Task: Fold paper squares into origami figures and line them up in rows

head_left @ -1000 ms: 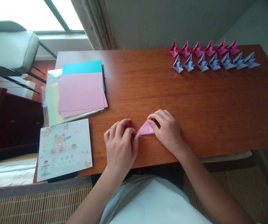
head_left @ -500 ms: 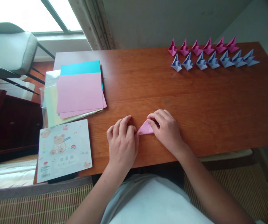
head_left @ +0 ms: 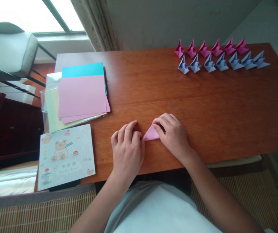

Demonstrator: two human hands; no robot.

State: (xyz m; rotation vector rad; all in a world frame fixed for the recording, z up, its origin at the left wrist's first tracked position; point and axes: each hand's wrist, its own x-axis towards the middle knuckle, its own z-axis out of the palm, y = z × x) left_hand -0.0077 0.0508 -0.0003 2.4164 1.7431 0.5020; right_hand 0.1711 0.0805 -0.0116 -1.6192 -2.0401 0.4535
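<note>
A small folded piece of pink paper [head_left: 151,133] lies on the wooden table, close to its front edge. My left hand [head_left: 127,149] pinches its left corner between thumb and forefinger, the other fingers curled and raised. At the other end, my right hand [head_left: 172,136] has its thumb and forefinger closed on the paper's upper right part. The paper's right portion is hidden under my right hand. Its visible part is triangular.
Two rows of folded paper figures, pink [head_left: 204,50] and bluish [head_left: 209,64], stand at the back right of the table [head_left: 139,87]. To the left lie pink sheets [head_left: 82,97], a blue sheet [head_left: 83,69] and a bear-printed packet [head_left: 67,158]. A chair [head_left: 10,48] is beyond.
Hardly anything differs. Both hands keep their grip on the pink paper, and the view has shifted very slightly.
</note>
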